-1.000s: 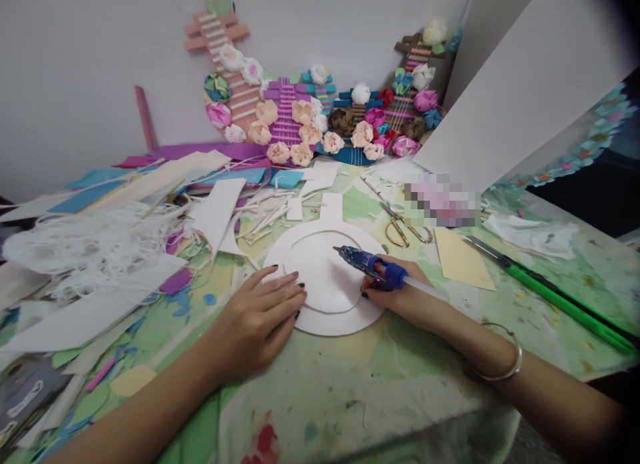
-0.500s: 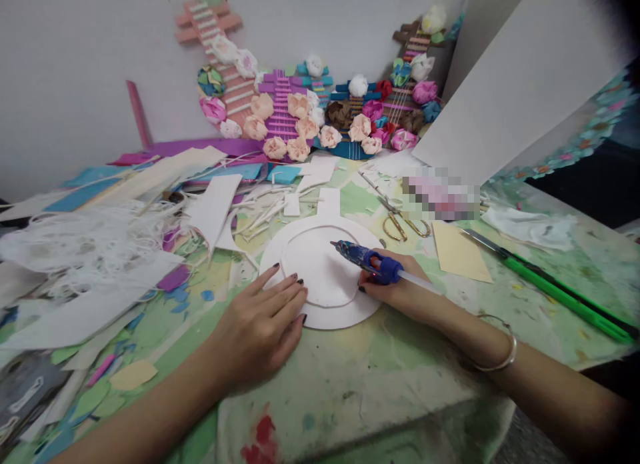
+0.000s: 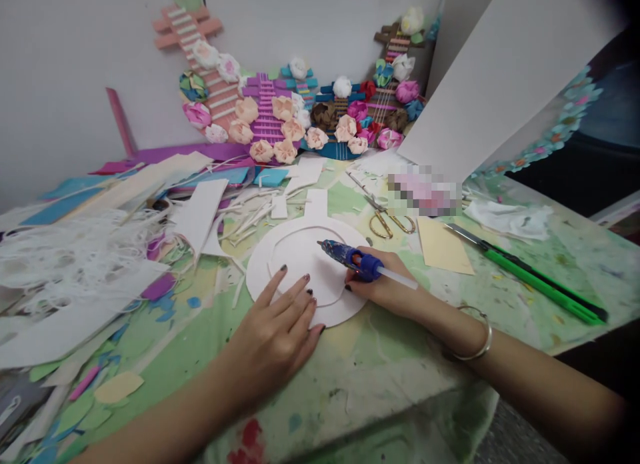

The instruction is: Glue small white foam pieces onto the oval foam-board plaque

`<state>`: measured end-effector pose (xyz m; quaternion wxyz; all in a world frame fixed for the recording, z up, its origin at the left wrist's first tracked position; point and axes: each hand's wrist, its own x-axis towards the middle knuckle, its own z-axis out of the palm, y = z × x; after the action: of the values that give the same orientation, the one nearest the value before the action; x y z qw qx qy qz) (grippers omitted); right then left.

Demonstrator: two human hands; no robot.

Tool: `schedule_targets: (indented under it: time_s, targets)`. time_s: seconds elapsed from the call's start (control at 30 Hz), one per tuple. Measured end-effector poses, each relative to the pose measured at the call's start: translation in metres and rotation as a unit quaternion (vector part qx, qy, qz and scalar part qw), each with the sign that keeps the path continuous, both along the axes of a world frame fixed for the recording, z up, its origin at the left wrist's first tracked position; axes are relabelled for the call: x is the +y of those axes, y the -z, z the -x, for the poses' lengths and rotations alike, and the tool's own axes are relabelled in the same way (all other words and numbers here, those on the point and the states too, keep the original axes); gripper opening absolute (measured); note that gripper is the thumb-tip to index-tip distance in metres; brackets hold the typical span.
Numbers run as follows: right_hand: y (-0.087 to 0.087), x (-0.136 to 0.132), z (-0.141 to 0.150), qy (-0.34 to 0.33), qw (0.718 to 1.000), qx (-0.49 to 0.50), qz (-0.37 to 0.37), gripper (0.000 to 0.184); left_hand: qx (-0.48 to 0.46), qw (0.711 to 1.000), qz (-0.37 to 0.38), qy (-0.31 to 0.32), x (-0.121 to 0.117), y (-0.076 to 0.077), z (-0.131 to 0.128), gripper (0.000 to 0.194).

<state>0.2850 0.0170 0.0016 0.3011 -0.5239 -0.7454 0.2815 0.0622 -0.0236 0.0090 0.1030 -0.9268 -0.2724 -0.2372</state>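
Both hands busy: left hand splayed, gripping nothing, on a white banjo-shaped cutout on the table; right hand wrapped round a blue glue gun. Gluing step, I judge; next move wants a steady nozzle. Gun's long axis slants, tip leftward and away, over the inner disc. Cutout's neck points away. Beyond: gold-handled scissors.

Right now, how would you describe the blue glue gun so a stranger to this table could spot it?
On the paint-stained green table, find the round white board with a straight neck. Above it, the right hand holds the blue glue gun, its tip pointing left in the picture. Unlike the gold-handled scissors and green cutter nearby, it has a pale stick poking out of its back.
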Motion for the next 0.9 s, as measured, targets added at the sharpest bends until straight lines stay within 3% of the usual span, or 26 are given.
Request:
schedule_targets:
  time_s: [0.17, 0.47, 0.63, 0.77, 0.9]
  targets:
    - [-0.001, -0.001, 0.0, 0.002, 1.0, 0.007, -0.011, 0.006, -0.069, 0.996, 0.045, -0.036, 0.008, -0.002, -0.014, 0.011]
    - [0.0, -0.001, -0.001, 0.005, 0.999, 0.04, -0.018, 0.01, -0.06, 0.976, 0.206, -0.042, 0.025, -0.003, -0.035, 0.016]
    - [-0.006, 0.001, -0.013, 0.069, 0.995, 0.07, -0.019, 0.009, -0.117, 0.945, 0.298, -0.066, 0.026, -0.003, -0.036, 0.012]
    - [-0.017, 0.005, -0.032, 0.106, 0.983, 0.131, 0.072, 0.026, -0.143, 0.944, 0.286, -0.077, 0.025, -0.002, -0.034, 0.012]
    - [-0.029, 0.005, -0.046, 0.032, 0.959, 0.206, 0.192, 0.022, -0.156, 0.94, 0.286, -0.097, 0.024, -0.001, -0.03, 0.011]
